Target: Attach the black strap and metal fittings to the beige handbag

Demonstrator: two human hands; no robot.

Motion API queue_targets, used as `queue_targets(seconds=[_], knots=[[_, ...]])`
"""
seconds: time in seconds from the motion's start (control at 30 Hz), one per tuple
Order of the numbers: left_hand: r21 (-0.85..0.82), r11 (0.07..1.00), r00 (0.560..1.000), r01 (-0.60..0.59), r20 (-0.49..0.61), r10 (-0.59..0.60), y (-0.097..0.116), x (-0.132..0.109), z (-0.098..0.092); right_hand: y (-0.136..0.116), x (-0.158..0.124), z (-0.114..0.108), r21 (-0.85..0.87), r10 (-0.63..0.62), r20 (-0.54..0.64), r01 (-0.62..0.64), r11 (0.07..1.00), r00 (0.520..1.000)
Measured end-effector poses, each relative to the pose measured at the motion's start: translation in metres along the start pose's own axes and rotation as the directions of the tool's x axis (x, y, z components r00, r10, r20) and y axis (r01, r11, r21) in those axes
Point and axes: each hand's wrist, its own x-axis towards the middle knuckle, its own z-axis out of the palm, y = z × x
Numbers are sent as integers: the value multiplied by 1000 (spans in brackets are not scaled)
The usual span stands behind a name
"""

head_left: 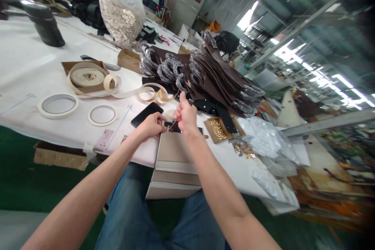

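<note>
The beige panelled piece (175, 150) lies at the front edge of the white table (225, 170), and its lower part hangs down over the person's lap. The left hand (152, 126) touches its upper left corner with bent fingers; whether they pinch it, I cannot tell. The right hand (186, 117) is closed around a slim tool (174, 125) (its exact kind is too small to tell), and the thumb points up and away.

Just beside the left hand lies a black phone (146, 114). Farther to the left are two tape rolls (58, 115), and behind them a coiled pale strip (88, 77). To the right stands a small box (208, 125) with golden pieces (217, 129). Behind the hands there is a pile of dark brown pieces (216, 66), with plastic-wrapped handles.
</note>
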Motion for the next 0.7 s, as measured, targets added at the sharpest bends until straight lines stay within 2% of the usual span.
queue_targets(seconds=[0.07,0.17,0.3,0.43,0.53,0.7], knots=[[23,1000,999,-1,-33,2,0,1,4,-9,22,-3,87,69,-33,-66,994,997],[68,998,997,-8,-81,14,-1,1,8,-12,45,-5,111,198,1,-197,974,980],[83,996,993,16,-120,-6,1,0,12,-1,55,-2,109,315,71,-322,941,946],[90,996,992,19,-122,-8,1,0,14,3,58,2,77,355,134,-367,927,925],[97,995,992,14,-127,-1,-3,3,14,2,52,7,16,304,139,-309,951,942],[97,995,995,-2,-104,12,-10,7,13,3,20,18,-82,16,137,-4,997,990]])
